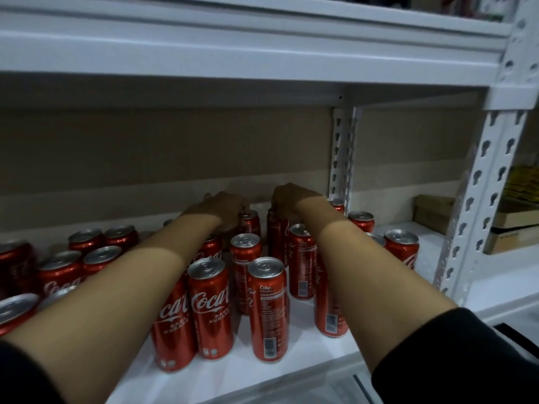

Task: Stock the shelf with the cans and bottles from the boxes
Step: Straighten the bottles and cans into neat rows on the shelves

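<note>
— Where both arms reach deep into the shelf [294, 371], what are the hands doing?

— The left hand [221, 208] has its fingers curled down over the top of a red can [249, 225] at the back row. The right hand [287, 201] does the same with a dark-looking can [274, 237] just beside it. Each hand grips its can by the rim, as far as the dim light lets me tell, and both cans stand upright on the shelf.

— And around them?

— More red cola cans, all upright. Between the forearms stands a small cluster: one with the logo facing out [210, 307], one showing its label text and barcode [268, 310], and another [246, 263] behind them. Short cans [100, 258] fill the left side, some cut off by the picture's edge. To the right of the right forearm a few more stand near the white perforated upright [478, 196], the nearest of them [402, 246] well forward.

— Anything beyond the upright?

— A brown cardboard box [431, 211] sits on the neighbouring bay, with stacked yellow and dark packages [516, 217] further right. Black sleeves [466, 357] cover both upper arms.
</note>
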